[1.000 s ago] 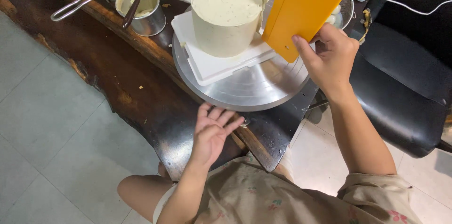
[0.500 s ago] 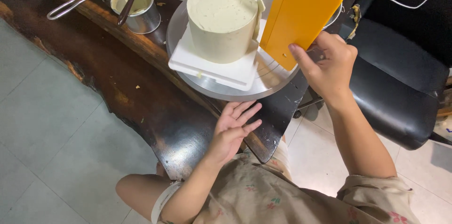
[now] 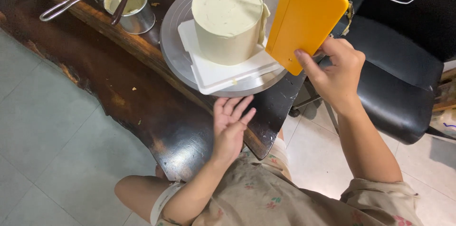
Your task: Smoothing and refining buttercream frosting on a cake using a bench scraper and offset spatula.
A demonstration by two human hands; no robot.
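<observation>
Scraper [image 3: 304, 17] pinched upright in right hand [image 3: 335, 71], against cake [image 3: 228, 19]. Left hand [image 3: 230, 126] open, fingertips at turntable [image 3: 175, 41] rim. Could gouge icing if tilted inward.

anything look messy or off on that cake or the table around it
Slightly. The cake has a frosting ridge sticking out along its right side where the yellow scraper meets it, and its top is uneven. The white board sits off-centre, its corner overhanging the turntable. Small crumbs dot the dark table.

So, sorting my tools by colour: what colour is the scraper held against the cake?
Orange-yellow scraper, plain, seen clearest in the head view.
</observation>
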